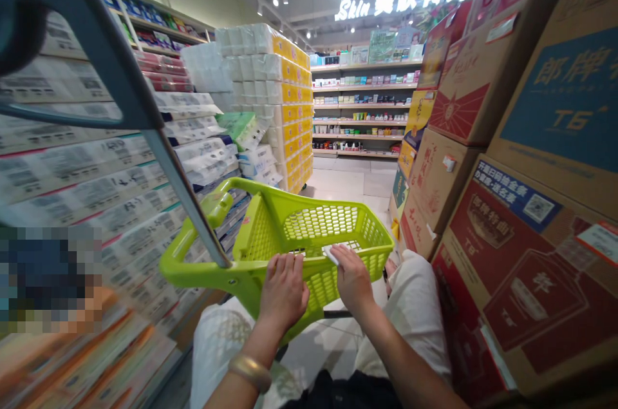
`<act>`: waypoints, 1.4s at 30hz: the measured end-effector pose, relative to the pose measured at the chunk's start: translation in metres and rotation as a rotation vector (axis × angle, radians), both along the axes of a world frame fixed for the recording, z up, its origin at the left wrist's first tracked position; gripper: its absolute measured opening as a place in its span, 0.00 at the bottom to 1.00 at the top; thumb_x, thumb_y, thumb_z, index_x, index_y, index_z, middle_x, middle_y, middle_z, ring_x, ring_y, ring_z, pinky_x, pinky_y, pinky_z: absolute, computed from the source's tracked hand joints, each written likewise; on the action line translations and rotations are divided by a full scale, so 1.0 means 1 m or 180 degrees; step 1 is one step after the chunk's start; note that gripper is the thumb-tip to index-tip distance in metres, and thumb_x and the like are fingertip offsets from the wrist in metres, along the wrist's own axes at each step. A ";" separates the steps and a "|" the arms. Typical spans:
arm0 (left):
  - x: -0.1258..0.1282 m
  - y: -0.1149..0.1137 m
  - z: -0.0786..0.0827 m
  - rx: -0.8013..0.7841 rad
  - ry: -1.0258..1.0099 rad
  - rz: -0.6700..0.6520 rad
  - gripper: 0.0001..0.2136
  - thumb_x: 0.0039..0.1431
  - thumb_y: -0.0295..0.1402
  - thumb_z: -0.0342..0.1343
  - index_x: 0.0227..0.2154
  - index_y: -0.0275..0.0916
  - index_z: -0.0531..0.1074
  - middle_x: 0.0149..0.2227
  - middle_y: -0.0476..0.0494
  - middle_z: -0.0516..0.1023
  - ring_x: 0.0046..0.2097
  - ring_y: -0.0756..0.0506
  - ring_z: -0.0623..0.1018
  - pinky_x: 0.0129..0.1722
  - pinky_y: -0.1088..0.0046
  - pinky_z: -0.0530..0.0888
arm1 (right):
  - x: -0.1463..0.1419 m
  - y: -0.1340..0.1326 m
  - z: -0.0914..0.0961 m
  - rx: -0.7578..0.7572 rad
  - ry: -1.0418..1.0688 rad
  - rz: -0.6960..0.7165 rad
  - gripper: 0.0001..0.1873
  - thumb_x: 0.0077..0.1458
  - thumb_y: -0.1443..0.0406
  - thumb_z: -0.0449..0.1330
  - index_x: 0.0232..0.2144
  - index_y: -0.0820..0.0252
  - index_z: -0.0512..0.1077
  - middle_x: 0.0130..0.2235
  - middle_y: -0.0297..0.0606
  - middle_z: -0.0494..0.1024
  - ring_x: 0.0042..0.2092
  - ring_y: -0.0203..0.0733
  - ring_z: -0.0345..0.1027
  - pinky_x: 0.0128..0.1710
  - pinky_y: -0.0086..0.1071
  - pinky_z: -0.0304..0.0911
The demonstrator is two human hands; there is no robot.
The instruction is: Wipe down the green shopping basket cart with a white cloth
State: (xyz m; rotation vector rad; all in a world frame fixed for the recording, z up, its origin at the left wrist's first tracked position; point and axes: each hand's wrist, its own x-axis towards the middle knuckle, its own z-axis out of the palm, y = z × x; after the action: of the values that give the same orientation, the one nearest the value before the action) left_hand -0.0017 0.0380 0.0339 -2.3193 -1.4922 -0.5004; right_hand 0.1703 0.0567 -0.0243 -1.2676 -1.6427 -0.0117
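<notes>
A lime-green plastic shopping basket [309,235] with a perforated mesh body sits on a wheeled trolley frame, in front of me. Its long metal pull handle [183,190] rises to the upper left and ends in a dark grip. My left hand [284,290] curls over the basket's near rim, with a gold bangle [250,372] on that wrist. My right hand [352,280] lies on the rim farther right. A small white item [331,255] sits at its fingertips, and I cannot tell what it is.
Shelves of wrapped paper rolls line the left side, blurred close to me. Large printed cardboard cartons [531,171] are stacked high on the right. A stack of yellow-labelled tissue packs [284,100] stands ahead, with cosmetics shelves [362,106] behind it, beyond a tiled aisle floor [338,183].
</notes>
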 end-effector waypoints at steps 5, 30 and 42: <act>-0.001 0.000 0.000 0.0008 -0.0071 -0.0032 0.21 0.50 0.30 0.55 0.50 0.36 0.66 0.44 0.37 0.73 0.51 0.37 0.68 0.59 0.56 0.58 | -0.018 -0.005 0.008 0.0114 -0.0138 0.0551 0.28 0.53 0.77 0.48 0.50 0.55 0.75 0.52 0.40 0.78 0.56 0.43 0.69 0.60 0.45 0.62; 0.001 0.001 0.000 0.0033 -0.0078 -0.0003 0.20 0.51 0.30 0.54 0.49 0.36 0.67 0.43 0.38 0.72 0.51 0.37 0.68 0.59 0.56 0.58 | 0.008 0.003 -0.005 0.0077 -0.0050 -0.0010 0.27 0.52 0.78 0.49 0.48 0.55 0.76 0.50 0.40 0.79 0.55 0.45 0.70 0.61 0.48 0.60; 0.003 0.001 0.001 0.0053 -0.0060 0.0018 0.20 0.51 0.30 0.53 0.49 0.37 0.67 0.44 0.38 0.72 0.50 0.37 0.69 0.59 0.56 0.59 | 0.016 0.002 -0.011 0.0170 -0.0006 0.0177 0.29 0.52 0.78 0.48 0.51 0.54 0.74 0.51 0.40 0.78 0.57 0.45 0.69 0.60 0.49 0.60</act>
State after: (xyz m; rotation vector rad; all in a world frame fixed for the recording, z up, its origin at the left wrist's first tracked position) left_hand 0.0013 0.0386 0.0347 -2.3032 -1.4970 -0.5328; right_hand 0.1858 0.0589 -0.0352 -1.1816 -1.6682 -0.0225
